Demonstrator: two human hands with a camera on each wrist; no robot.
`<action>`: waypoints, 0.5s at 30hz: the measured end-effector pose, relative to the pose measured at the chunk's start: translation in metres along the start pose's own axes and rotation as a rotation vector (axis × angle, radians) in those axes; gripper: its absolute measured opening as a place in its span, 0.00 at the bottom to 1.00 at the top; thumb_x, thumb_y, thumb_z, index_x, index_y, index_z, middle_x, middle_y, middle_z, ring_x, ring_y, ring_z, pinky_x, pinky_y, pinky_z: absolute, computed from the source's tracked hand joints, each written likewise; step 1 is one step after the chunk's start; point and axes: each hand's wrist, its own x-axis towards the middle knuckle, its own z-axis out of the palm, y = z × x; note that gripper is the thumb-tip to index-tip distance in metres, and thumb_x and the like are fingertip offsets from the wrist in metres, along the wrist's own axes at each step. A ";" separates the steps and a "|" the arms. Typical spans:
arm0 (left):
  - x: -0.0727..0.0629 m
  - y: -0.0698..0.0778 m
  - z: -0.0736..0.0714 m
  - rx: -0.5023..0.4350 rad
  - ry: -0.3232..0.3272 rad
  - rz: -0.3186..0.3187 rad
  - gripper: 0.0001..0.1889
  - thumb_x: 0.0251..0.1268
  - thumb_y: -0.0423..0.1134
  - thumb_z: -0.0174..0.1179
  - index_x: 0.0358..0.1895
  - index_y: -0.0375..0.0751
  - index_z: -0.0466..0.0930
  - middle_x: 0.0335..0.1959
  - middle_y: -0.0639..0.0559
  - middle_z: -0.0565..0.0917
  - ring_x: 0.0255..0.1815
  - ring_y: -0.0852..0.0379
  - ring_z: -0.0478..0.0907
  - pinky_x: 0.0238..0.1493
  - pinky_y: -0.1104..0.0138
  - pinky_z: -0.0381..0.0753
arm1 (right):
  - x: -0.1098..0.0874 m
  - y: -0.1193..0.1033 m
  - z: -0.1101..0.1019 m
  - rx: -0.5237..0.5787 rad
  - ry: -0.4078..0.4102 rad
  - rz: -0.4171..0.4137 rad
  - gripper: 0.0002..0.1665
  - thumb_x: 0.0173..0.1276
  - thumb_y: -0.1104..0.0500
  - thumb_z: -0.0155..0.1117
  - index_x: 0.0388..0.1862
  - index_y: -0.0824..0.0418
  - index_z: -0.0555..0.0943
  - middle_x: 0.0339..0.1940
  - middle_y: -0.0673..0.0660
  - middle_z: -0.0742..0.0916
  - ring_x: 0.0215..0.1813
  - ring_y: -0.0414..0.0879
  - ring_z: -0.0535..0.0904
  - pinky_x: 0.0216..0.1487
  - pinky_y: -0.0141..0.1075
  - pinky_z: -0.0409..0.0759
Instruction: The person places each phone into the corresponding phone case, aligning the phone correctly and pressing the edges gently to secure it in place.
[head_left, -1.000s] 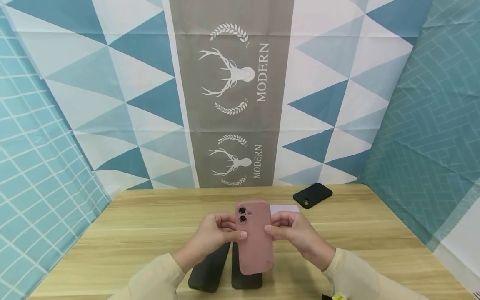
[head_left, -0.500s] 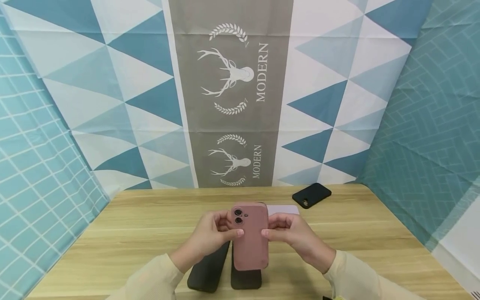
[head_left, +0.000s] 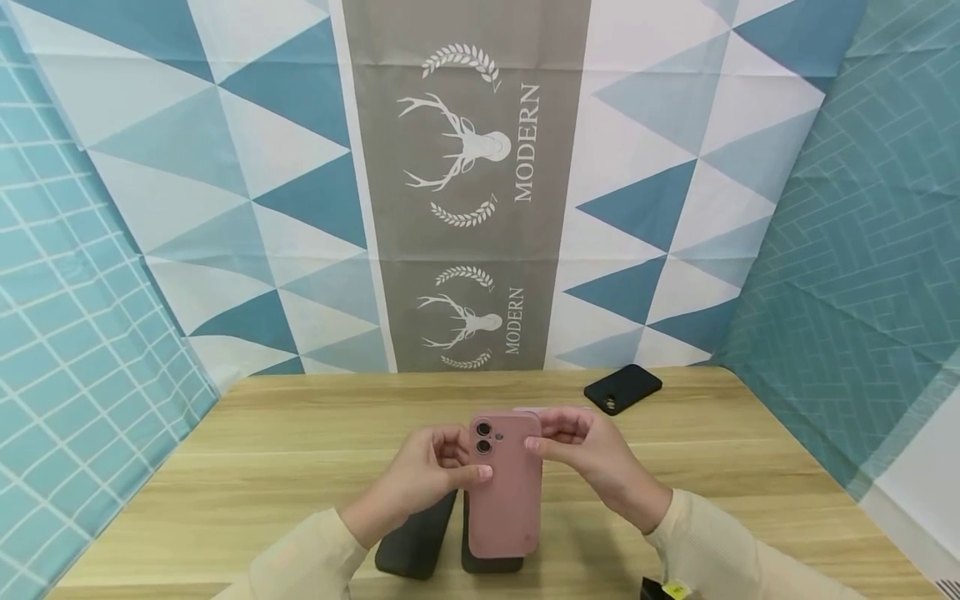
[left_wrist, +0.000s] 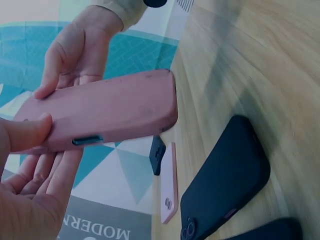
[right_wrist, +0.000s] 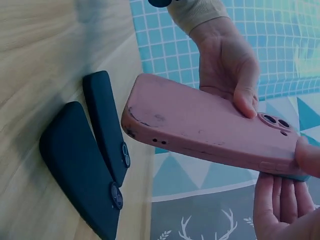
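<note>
A phone in a pink case (head_left: pixel 506 508) is held up over the table, camera lenses toward me. My left hand (head_left: pixel 429 468) grips its left edge, thumb on the back and fingers behind. My right hand (head_left: pixel 583 454) pinches the upper right corner, thumb on the back. By the right fingers, a teal strip of the phone (right_wrist: pixel 297 177) shows past the case edge in the right wrist view. Dark scuffs mark the case's lower end. Beneath it on the table lie two black phones or cases: the left one (head_left: pixel 416 537) and the right one (head_left: pixel 491 566), partly covered by the pink case.
At the back right of the wooden table (head_left: pixel 300 433) lies a black phone case (head_left: pixel 624 389) with a camera cutout. A pale pink phone or case (left_wrist: pixel 169 182) lies behind the held phone. A black item with a yellow label (head_left: pixel 656 590) shows at the bottom edge.
My right hand has shifted up the case's right edge to the top corner. The pink-cased phone has dropped slightly. My left hand keeps its hold.
</note>
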 end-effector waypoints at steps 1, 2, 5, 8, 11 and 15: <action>0.000 -0.001 0.001 -0.006 -0.006 -0.003 0.13 0.53 0.32 0.69 0.35 0.26 0.77 0.24 0.57 0.81 0.25 0.65 0.77 0.31 0.74 0.80 | -0.001 0.000 0.000 -0.010 0.012 -0.003 0.24 0.60 0.58 0.70 0.51 0.71 0.79 0.36 0.41 0.87 0.39 0.37 0.83 0.45 0.30 0.83; 0.000 -0.002 0.001 -0.013 -0.011 -0.004 0.13 0.53 0.32 0.69 0.36 0.27 0.78 0.25 0.56 0.82 0.26 0.65 0.78 0.31 0.73 0.81 | -0.001 0.000 0.001 -0.019 0.026 -0.007 0.23 0.60 0.58 0.71 0.49 0.72 0.79 0.35 0.41 0.87 0.38 0.37 0.83 0.44 0.30 0.83; 0.001 -0.003 0.004 -0.030 -0.028 -0.011 0.14 0.52 0.34 0.70 0.38 0.28 0.80 0.27 0.53 0.84 0.28 0.63 0.80 0.35 0.71 0.84 | -0.004 0.000 0.002 -0.040 0.078 -0.019 0.21 0.60 0.60 0.70 0.46 0.73 0.79 0.32 0.41 0.87 0.36 0.36 0.83 0.42 0.31 0.84; 0.001 -0.001 0.005 -0.043 -0.048 -0.024 0.15 0.53 0.35 0.70 0.39 0.29 0.80 0.28 0.53 0.85 0.29 0.63 0.81 0.37 0.70 0.85 | -0.007 0.001 0.004 -0.032 0.110 -0.019 0.19 0.60 0.61 0.69 0.44 0.73 0.79 0.30 0.42 0.86 0.34 0.36 0.82 0.41 0.31 0.84; 0.000 0.002 0.005 -0.028 -0.045 -0.020 0.15 0.53 0.36 0.70 0.40 0.29 0.81 0.28 0.53 0.85 0.30 0.63 0.81 0.37 0.71 0.84 | -0.008 0.000 0.005 -0.020 0.111 -0.019 0.16 0.60 0.61 0.70 0.42 0.71 0.79 0.28 0.42 0.85 0.32 0.36 0.82 0.39 0.31 0.84; 0.000 0.008 0.002 0.023 0.007 0.056 0.15 0.54 0.37 0.70 0.41 0.29 0.81 0.31 0.45 0.86 0.31 0.63 0.82 0.36 0.72 0.83 | -0.009 0.000 0.005 0.019 0.059 -0.042 0.13 0.61 0.61 0.69 0.40 0.68 0.80 0.28 0.42 0.86 0.32 0.36 0.82 0.39 0.30 0.84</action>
